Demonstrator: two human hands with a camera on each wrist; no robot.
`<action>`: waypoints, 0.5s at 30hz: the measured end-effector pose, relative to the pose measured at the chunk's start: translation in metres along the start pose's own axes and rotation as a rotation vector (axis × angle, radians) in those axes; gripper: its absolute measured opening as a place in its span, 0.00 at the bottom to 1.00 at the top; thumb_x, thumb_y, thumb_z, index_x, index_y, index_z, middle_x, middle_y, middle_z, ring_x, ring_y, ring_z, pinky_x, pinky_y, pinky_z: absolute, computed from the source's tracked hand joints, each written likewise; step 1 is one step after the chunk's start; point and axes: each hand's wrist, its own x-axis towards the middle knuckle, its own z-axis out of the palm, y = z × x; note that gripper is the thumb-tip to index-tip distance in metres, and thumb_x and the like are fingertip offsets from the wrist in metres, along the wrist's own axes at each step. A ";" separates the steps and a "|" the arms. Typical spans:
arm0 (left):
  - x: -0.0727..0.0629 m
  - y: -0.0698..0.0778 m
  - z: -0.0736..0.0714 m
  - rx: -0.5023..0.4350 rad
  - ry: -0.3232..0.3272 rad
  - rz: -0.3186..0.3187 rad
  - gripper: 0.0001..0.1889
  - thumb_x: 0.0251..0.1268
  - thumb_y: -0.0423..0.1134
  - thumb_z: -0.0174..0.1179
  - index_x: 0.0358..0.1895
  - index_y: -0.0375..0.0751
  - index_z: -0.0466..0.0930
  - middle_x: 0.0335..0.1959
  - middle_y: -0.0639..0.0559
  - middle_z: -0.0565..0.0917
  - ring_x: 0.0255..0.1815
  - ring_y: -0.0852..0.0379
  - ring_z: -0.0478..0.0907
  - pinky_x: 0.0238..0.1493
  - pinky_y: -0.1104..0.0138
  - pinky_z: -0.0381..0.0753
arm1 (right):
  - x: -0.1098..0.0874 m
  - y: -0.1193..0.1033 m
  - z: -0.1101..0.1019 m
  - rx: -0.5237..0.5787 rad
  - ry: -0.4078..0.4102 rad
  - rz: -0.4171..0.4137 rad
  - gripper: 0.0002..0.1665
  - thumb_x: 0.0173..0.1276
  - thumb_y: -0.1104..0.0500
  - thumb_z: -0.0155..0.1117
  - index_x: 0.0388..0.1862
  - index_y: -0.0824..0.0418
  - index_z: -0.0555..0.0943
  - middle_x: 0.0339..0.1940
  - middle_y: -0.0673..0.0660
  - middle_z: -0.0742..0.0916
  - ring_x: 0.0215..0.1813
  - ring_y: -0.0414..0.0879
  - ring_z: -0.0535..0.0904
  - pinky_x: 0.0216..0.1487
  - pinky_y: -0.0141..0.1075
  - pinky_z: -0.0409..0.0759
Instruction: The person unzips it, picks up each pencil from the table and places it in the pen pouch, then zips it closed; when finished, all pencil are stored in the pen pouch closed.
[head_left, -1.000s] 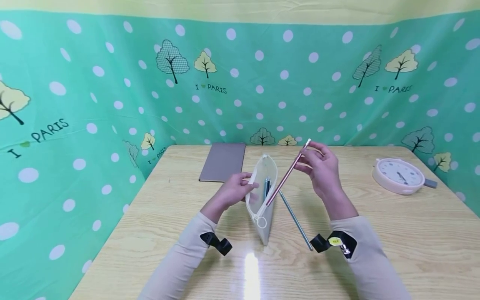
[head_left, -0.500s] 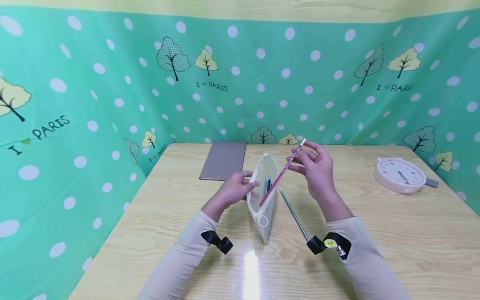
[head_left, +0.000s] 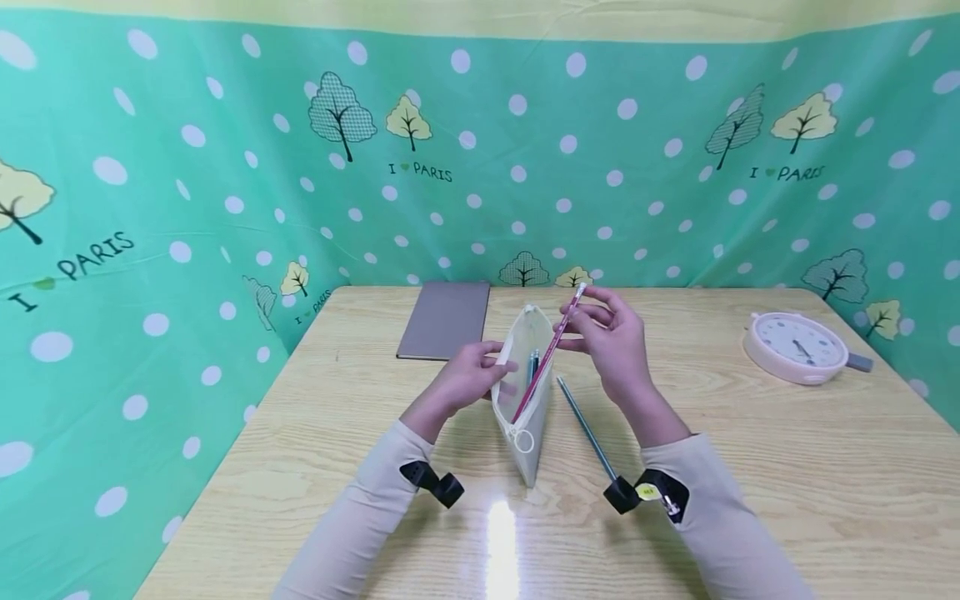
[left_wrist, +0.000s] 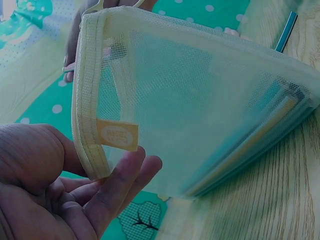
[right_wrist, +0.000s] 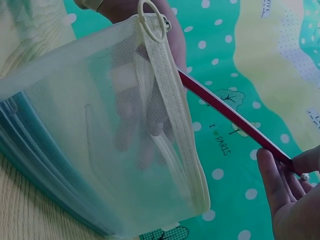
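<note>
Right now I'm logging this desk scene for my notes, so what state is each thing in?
Mesh pencil pouch: unzipped, standing on edge, mouth held open.
Red pencil: tilted, lower end inside the pouch.
Left hand: grips the pouch rim.
Right hand: pinches the pencil's top end.
Blue pencil: lying flat on the table, beside the pouch.
Grey notebook: closed, flat.
Pink clock: lying face up.
</note>
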 end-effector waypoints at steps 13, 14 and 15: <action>0.001 -0.002 0.001 -0.014 -0.014 0.007 0.23 0.79 0.28 0.53 0.72 0.27 0.67 0.56 0.31 0.85 0.43 0.40 0.90 0.45 0.56 0.92 | -0.004 0.011 0.007 -0.222 -0.152 0.042 0.23 0.76 0.72 0.59 0.67 0.76 0.71 0.43 0.68 0.88 0.34 0.40 0.88 0.39 0.38 0.92; 0.001 -0.002 0.001 -0.014 -0.013 0.008 0.23 0.79 0.28 0.52 0.72 0.26 0.67 0.56 0.31 0.85 0.43 0.40 0.90 0.45 0.56 0.92 | -0.005 0.012 0.008 -0.250 -0.166 0.044 0.24 0.76 0.71 0.59 0.67 0.77 0.70 0.46 0.72 0.86 0.34 0.40 0.88 0.39 0.38 0.92; 0.001 -0.002 0.001 -0.014 -0.012 0.009 0.23 0.79 0.28 0.52 0.72 0.26 0.67 0.56 0.31 0.85 0.43 0.40 0.90 0.45 0.56 0.92 | -0.005 0.013 0.009 -0.277 -0.177 0.047 0.24 0.76 0.71 0.60 0.68 0.77 0.70 0.48 0.75 0.85 0.35 0.41 0.88 0.38 0.38 0.92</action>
